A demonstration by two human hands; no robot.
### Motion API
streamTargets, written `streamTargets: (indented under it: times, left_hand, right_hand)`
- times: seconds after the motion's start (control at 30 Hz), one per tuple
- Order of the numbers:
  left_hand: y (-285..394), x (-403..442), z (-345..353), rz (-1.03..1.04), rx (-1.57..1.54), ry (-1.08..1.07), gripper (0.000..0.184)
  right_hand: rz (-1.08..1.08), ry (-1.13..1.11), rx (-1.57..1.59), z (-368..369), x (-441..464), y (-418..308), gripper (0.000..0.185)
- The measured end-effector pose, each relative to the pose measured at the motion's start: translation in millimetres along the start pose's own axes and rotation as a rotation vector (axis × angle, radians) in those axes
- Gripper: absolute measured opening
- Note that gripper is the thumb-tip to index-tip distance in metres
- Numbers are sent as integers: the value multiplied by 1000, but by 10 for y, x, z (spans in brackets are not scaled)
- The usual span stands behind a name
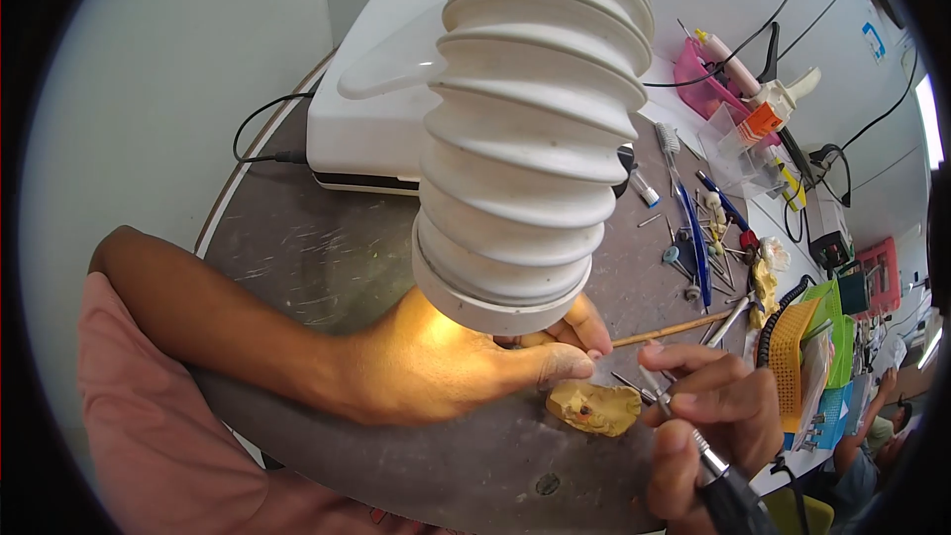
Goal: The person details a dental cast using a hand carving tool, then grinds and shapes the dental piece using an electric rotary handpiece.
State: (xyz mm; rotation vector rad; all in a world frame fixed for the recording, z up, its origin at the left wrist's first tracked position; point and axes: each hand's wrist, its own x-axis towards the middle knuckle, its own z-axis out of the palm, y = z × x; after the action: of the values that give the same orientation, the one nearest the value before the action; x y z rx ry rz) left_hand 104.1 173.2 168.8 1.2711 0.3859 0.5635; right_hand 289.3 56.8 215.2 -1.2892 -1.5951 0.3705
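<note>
My left hand (446, 362) is under the mouth of a white corrugated hose (530, 139), its fingertips closed together near the thumb; what they hold is hidden by the hose and thumb. At the lower right, my right hand (718, 416) grips a handpiece (728, 485) with a dark body and a metal front, its tip pointing up and left towards the left fingertips. A yellowish plaster dental model (594, 408) lies on the dark tabletop (436, 476) between the two hands, just below the left thumb.
A white machine (371, 89) stands behind the hose. Burs and small tools, a blue-handled brush (693, 238) and a wooden stick (674, 329) lie at the right. Farther right are a yellow basket (788, 362) and a pink container (698, 79). Another person (877, 436) is at the far right.
</note>
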Motion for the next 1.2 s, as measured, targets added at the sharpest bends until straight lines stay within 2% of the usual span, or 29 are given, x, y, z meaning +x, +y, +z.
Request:
streamTargets:
  times: [0.07, 0.1, 0.13, 0.23, 0.33, 0.4, 0.47, 0.6, 0.63, 0.73, 0.93, 1.07, 1.1, 1.13, 1.2]
  left_hand:
    - [35, 4, 4, -8, -9, -5, 19]
    - [81, -1, 6, -37, -11, 4, 20]
    - [110, -3, 11, -64, -14, 9, 20]
    - [138, 13, 26, -53, -17, 6, 20]
    - [150, 13, 19, -35, -21, -5, 21]
    - [149, 29, -5, -52, 47, -27, 21]
    - [148, 36, -11, -47, 37, -43, 20]
    - [118, 40, -23, -29, 43, -66, 19]
    - [131, 35, -18, -27, 89, -50, 19]
    - [92, 44, -23, -2, 81, -44, 18]
    - [91, 60, -26, -7, -75, -55, 18]
    - [86, 68, -24, -6, -154, -76, 17]
    - [82, 72, -29, -17, -157, -70, 17]
    - [94, 76, -35, -24, -154, -69, 17]
    - [115, 77, -25, -46, -155, -66, 18]
  right_hand:
    - [169, 91, 70, -50, 65, -3, 40]
    - [145, 75, 38, -109, 103, 58, 45]
    - [281, 188, 222, -151, 154, -5, 23]
    - [351, 242, 238, -374, 273, 70, 36]
    - [380, 343, 576, -669, 289, 160, 27]
    - [441, 422, 424, -814, 269, 137, 16]
    - [524, 425, 127, -923, 199, 174, 16]
    - [690, 123, -391, -974, 50, 213, 15]
    - [606, 79, -562, -947, 16, 262, 21]
    - [544, 54, -618, -859, -22, 330, 35]
    - [480, -63, -869, -675, 116, 388, 45]
    - [399, -121, -1026, -564, 175, 302, 38]
    - [297, -120, -1175, -550, 156, 300, 33]
    - [306, -131, -1167, -513, 156, 270, 33]
    - [-7, 90, -1131, -381, 177, 132, 30]
